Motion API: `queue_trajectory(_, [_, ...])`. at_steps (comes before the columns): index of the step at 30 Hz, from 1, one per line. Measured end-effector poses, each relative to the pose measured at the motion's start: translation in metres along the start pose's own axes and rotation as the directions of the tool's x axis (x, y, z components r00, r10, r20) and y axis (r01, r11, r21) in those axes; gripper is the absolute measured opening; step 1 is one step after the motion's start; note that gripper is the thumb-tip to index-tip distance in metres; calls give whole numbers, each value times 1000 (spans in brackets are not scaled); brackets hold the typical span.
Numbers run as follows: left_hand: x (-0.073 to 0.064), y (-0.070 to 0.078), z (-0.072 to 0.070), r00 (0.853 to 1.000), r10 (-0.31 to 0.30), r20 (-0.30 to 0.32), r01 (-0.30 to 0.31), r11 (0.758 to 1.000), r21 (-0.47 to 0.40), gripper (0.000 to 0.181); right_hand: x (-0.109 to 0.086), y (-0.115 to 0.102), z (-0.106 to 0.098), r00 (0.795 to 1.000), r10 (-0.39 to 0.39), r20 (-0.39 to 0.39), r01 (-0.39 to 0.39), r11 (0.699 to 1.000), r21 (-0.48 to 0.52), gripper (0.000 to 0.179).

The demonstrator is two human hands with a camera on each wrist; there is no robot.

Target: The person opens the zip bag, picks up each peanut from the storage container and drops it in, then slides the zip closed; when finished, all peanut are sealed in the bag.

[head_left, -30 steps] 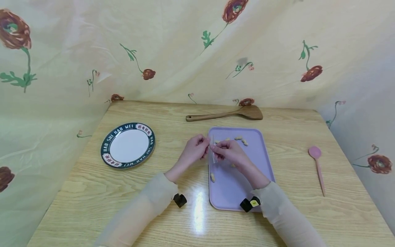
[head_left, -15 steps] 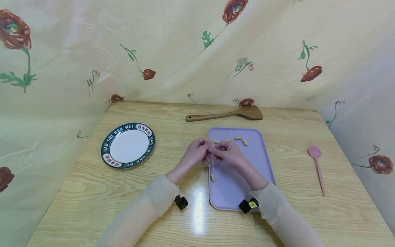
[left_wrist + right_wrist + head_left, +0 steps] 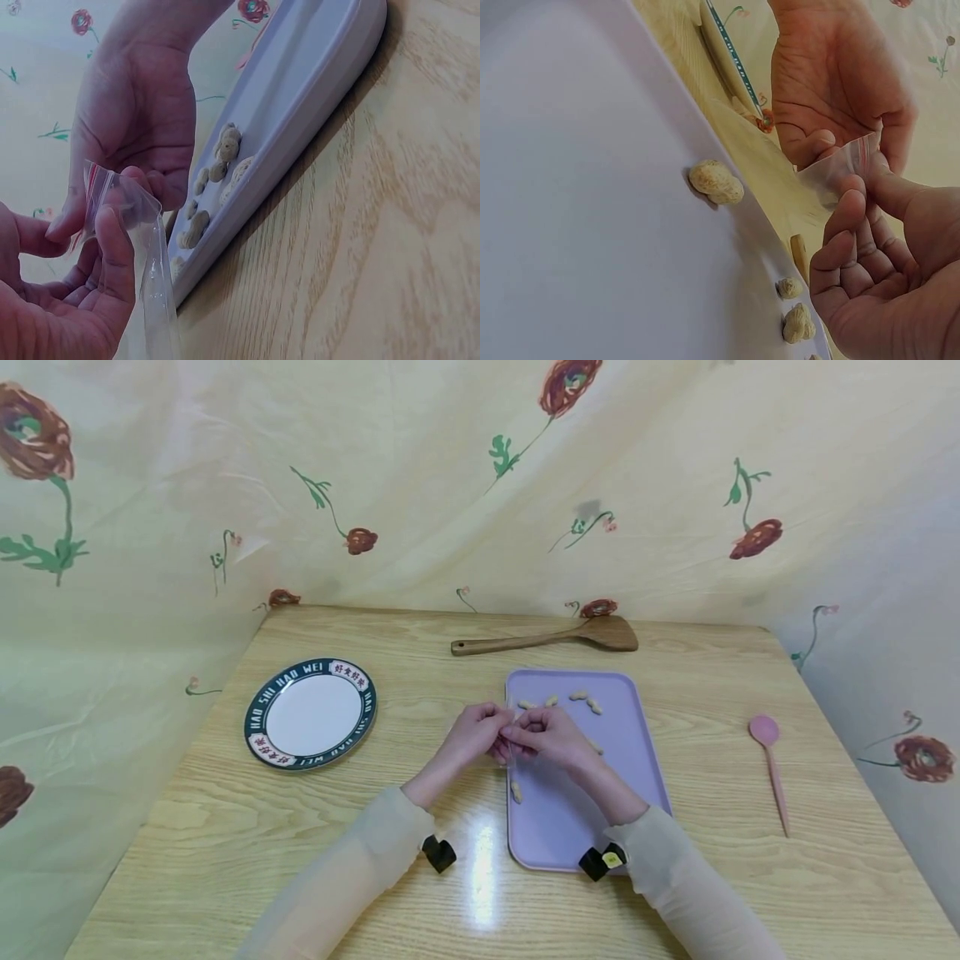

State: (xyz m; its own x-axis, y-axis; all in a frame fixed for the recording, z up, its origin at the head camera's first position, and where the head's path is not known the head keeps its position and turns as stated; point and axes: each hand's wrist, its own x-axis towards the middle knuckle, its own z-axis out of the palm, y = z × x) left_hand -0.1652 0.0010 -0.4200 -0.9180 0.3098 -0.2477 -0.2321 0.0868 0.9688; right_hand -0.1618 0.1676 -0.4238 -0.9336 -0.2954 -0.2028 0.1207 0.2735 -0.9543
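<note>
Pinching clear plastic bag (image 3: 154, 262) (showing red stripe (image 3: 864, 154) along mouth) in both left hand (image 3: 476, 732) and right hand (image 3: 551, 739), holding it near left edge of lilac tray (image 3: 558, 827) bearing scattered peanuts (image 3: 716, 182); wearing pale sleeves (image 3: 348, 868), working above wooden table (image 3: 420, 693), facing wooden spatula (image 3: 611, 633), between dark-rimmed plate (image 3: 315, 714) on left and pink spoon (image 3: 775, 772) on right

Clear bag (image 3: 157, 279) partly hidden by fingers (image 3: 117, 259), tray (image 3: 577, 210) cut off in 2 wrist views
</note>
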Motion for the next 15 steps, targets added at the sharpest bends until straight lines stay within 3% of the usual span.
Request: queue_trajectory(15, [0,-1,-3,1000,5,2,-5,1000,-13,22,0,2,0,999,18,32,-18,1000,1,20])
